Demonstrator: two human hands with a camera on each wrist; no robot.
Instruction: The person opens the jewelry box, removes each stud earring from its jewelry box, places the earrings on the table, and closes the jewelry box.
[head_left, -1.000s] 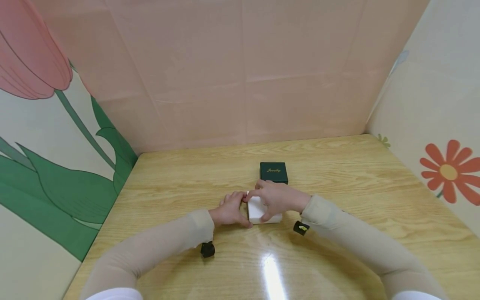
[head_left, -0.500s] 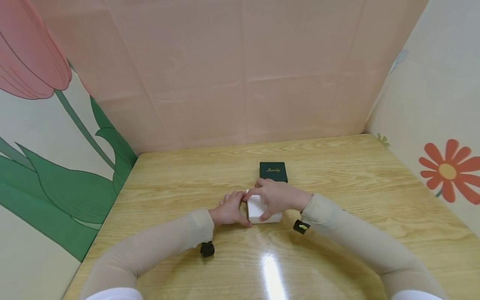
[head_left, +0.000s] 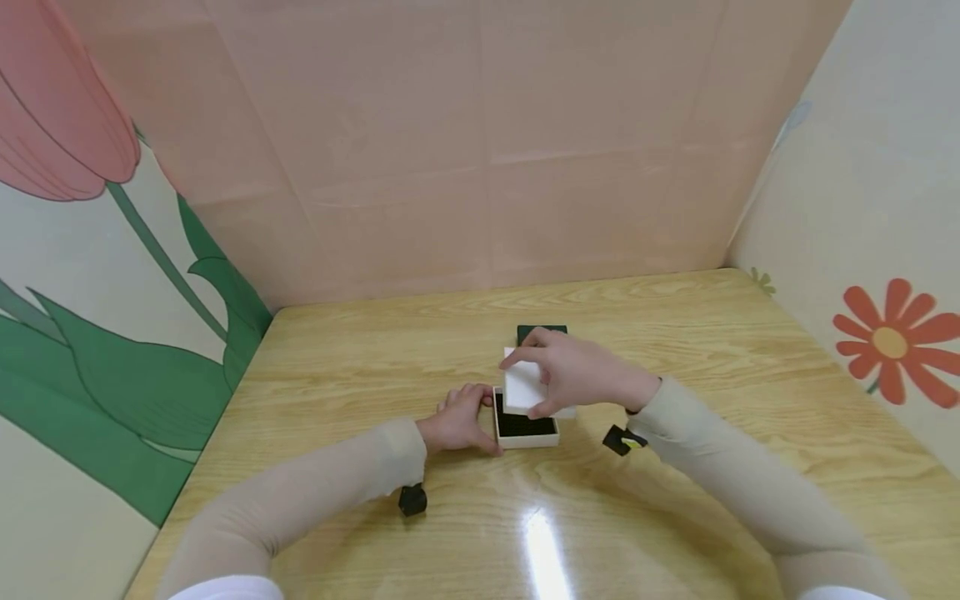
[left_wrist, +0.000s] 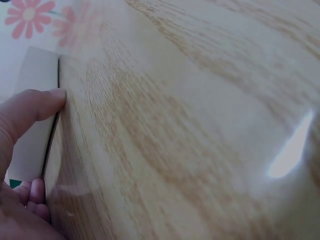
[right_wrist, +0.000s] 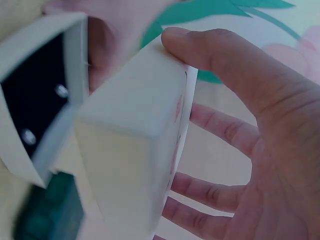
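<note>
A small white jewelry box [head_left: 529, 442] sits on the wooden table, its black lining [right_wrist: 35, 80] uncovered. Two small shiny studs [right_wrist: 61, 91] show on that lining in the right wrist view. My left hand [head_left: 456, 423] holds the box at its left side, thumb [left_wrist: 47, 102] at the near wall and fingers toward the far corner. Above the box, my right hand [head_left: 583, 372] pinches the white lid [head_left: 522, 385] between its thumb and fingers. The lid is lifted off and overlaps the far part of the box in the head view.
Behind the lid stands a dark green box [head_left: 536, 333], partly hidden by it and my right hand. A pink backdrop [head_left: 480, 167] rises at the table's far edge, with flower-printed panels at left and right.
My right hand has raised the lid off the white box, moving it up and away, so the black lining now shows. The left hand has stayed put.
</note>
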